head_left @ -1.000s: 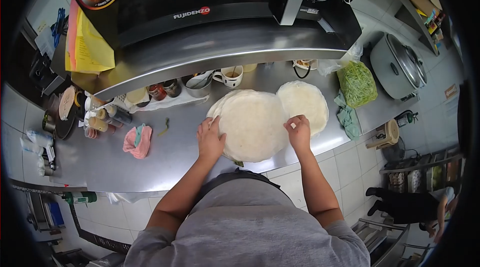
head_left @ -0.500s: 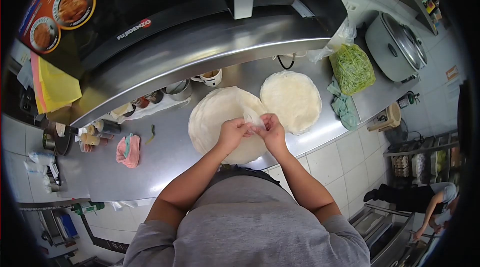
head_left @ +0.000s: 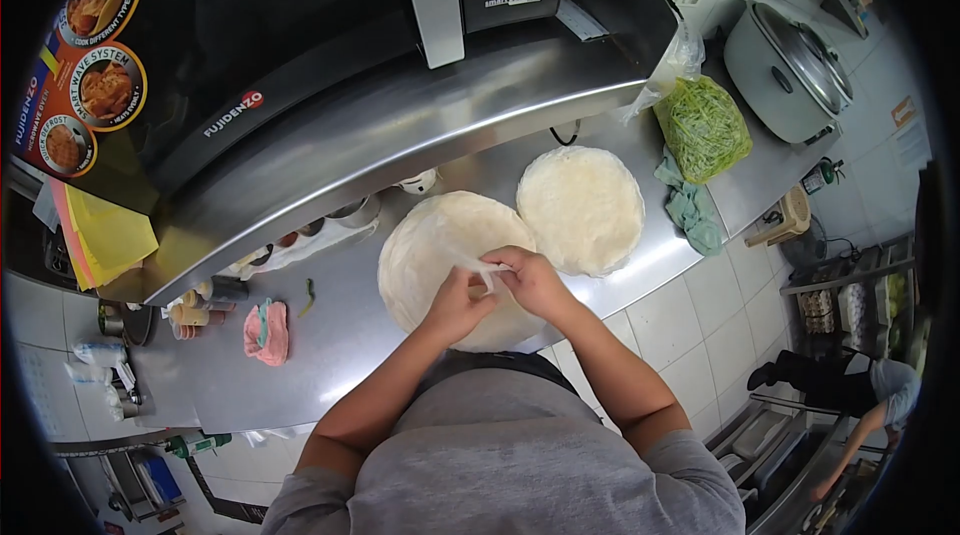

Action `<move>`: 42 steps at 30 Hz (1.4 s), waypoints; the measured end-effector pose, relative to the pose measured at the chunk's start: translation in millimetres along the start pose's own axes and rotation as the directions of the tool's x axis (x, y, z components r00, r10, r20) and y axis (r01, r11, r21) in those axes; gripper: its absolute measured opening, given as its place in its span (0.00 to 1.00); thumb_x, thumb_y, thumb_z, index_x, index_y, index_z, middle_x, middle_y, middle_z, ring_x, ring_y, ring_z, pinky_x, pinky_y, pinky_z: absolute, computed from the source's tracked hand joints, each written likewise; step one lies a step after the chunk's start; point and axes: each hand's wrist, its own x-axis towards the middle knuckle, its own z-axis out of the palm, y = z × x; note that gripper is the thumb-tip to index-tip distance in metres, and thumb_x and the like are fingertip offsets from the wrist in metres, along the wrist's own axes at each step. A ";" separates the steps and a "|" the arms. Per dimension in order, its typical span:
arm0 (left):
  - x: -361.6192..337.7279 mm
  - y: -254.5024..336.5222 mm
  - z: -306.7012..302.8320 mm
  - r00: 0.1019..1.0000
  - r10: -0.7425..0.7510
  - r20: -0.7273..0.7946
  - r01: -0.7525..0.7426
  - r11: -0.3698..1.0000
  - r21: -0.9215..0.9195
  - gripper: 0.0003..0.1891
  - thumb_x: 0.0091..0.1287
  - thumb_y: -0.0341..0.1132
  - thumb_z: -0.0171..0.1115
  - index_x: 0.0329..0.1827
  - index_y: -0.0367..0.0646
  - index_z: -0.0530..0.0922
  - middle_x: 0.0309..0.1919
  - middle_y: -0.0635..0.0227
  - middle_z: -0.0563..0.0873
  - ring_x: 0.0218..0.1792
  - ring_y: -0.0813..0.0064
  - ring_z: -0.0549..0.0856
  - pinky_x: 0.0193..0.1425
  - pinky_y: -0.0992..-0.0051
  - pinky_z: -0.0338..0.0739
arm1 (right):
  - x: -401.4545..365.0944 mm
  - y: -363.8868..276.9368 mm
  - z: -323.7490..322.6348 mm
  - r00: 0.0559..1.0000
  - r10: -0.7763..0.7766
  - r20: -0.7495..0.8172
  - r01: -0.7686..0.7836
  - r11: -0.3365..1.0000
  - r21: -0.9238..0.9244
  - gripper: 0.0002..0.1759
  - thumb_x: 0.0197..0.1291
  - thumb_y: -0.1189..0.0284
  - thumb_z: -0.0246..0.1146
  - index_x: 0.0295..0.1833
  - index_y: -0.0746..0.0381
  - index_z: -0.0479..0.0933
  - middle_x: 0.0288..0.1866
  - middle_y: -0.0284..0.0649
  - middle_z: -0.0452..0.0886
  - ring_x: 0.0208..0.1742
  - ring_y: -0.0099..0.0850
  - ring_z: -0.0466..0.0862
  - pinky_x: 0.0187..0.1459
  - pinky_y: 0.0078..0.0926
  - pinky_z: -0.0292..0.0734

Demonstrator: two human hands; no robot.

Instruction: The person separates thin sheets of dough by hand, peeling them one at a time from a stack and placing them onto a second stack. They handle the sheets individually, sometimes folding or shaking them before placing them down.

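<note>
Both hands meet over the round white wrapper stack [head_left: 425,255] on the steel counter [head_left: 340,335]: left hand [head_left: 455,305] and right hand [head_left: 535,280] each pinch the thin translucent sheet [head_left: 487,273]. Mid-peel, I reckon; next wants a slow, gentle lift.

commercial kitchen, stainless steel counter [head_left: 330,355], microwave [head_left: 300,45] on a shelf, rice cooker [head_left: 790,70], white tiled floor [head_left: 700,335]

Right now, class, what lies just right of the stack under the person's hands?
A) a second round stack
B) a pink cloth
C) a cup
A: the second stack lies beside the near stack, over which the left hand and right hand pinch a thin sheet.
</note>
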 end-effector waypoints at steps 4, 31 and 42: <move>4.7 11.2 3.6 0.953 -0.035 -0.300 -0.064 0.946 -0.316 0.13 0.66 0.32 0.60 0.50 0.36 0.77 0.41 0.60 0.84 0.43 0.74 0.83 0.46 0.74 0.77 | 7.2 -37.2 -1.2 0.964 0.259 -0.063 -0.256 0.965 0.052 0.10 0.56 0.84 0.62 0.45 0.66 0.78 0.37 0.41 0.84 0.38 0.30 0.83 0.42 0.25 0.76; 4.8 48.4 -52.3 0.962 -0.022 -0.274 -0.053 0.964 -0.261 0.12 0.69 0.29 0.52 0.51 0.34 0.78 0.43 0.64 0.85 0.44 0.75 0.81 0.53 0.78 0.72 | -5.3 -37.9 -76.8 0.821 0.445 -0.356 -0.286 0.862 0.419 0.06 0.59 0.76 0.66 0.39 0.65 0.77 0.41 0.33 0.80 0.42 0.20 0.76 0.45 0.19 0.72; 2.5 83.3 -58.6 0.938 -0.151 -0.313 0.025 0.928 -0.371 0.13 0.68 0.34 0.60 0.51 0.34 0.78 0.44 0.67 0.84 0.46 0.79 0.81 0.53 0.76 0.75 | -2.3 -59.0 -81.9 0.842 0.539 -0.009 -0.417 0.661 0.624 0.19 0.51 0.73 0.72 0.49 0.66 0.79 0.44 0.38 0.82 0.45 0.25 0.80 0.50 0.23 0.75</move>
